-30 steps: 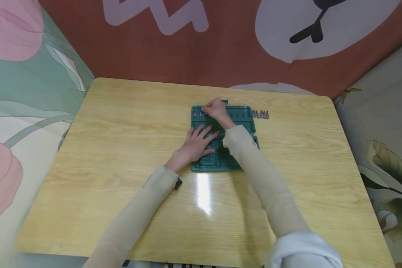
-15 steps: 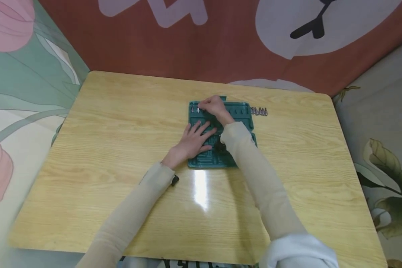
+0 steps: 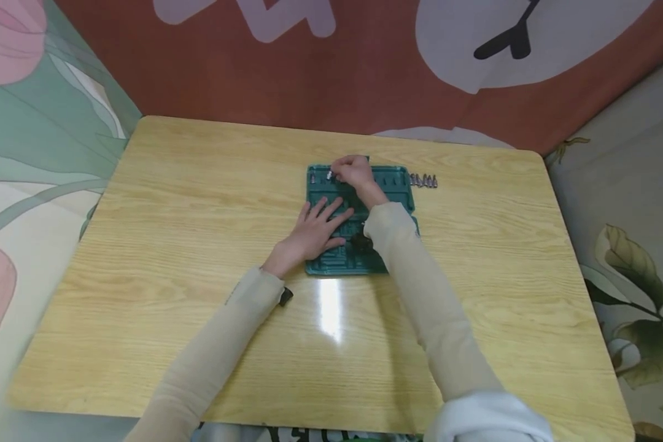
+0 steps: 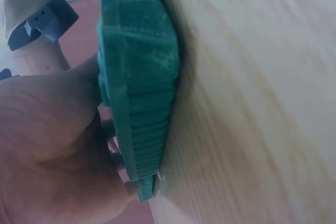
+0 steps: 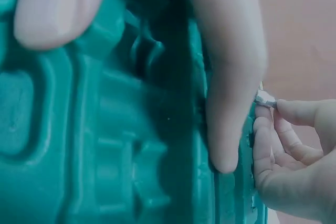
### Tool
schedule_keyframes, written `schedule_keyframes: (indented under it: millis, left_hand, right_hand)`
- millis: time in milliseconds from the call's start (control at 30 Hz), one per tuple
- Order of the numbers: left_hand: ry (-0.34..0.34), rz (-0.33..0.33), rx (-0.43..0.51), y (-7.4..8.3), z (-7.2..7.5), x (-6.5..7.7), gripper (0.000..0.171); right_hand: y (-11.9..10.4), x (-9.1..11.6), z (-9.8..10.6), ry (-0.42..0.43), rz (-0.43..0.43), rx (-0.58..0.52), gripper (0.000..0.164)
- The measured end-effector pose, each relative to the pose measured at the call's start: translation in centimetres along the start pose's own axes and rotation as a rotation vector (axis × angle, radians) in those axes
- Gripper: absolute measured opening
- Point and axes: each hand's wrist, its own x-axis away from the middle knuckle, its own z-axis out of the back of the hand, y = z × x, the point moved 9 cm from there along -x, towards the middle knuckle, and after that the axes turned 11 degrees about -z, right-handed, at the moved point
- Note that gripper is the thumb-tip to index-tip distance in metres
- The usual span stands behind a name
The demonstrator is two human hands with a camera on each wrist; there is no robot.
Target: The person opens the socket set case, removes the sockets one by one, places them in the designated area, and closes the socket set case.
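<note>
A green moulded tool case (image 3: 347, 267) lies open on the wooden table. My left hand (image 3: 308, 236) rests on its near half with the fingers spread; the left wrist view shows the palm at the case edge (image 4: 113, 51). Over the far half, my right hand (image 3: 355, 174) pinches a small silver metal socket (image 5: 265, 99) between thumb and fingertips. Its ribbed end sticks out of the grip, above the row of slots. Another small socket (image 3: 312, 178) sits in the leftmost slot. Left-hand fingers (image 5: 231, 77) press the case in the right wrist view.
Several small metal sockets (image 3: 423, 180) stand in a row on the table just right of the case. A dark object (image 3: 361, 242) lies in the near half, partly under the right sleeve. The table (image 3: 199, 184) extends on all sides, up to a red wall behind.
The right hand has lifted the second socket up from its slot and shifted it slightly right. The left hand stays spread on the case. The head view has drifted a little.
</note>
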Motion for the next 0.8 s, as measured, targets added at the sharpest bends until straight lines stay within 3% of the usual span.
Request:
schedule_keyframes:
  millis: [300,500,633,800]
  left_hand:
    - [-0.025,-0.024,0.009,1.1,-1.1,-1.3,0.065]
    - [-0.030,-0.011,0.015,1.0,-0.9,-1.3,0.066]
    - [-0.029,0.008,0.008,0.5,-0.3,-0.7,0.066]
    - [-0.032,0.021,0.019,0.0,-0.3,-0.1,0.066]
  right_hand:
    - [1.0,0.2,1.8,0.052,0.054,0.150,0.025]
    - [0.6,1.6,3.5,0.017,0.055,0.058,0.026]
    - [0.6,2.0,6.1,0.016,0.054,-0.011,0.028]
    - [2.4,1.7,11.3,0.136,0.032,-0.079,0.027]
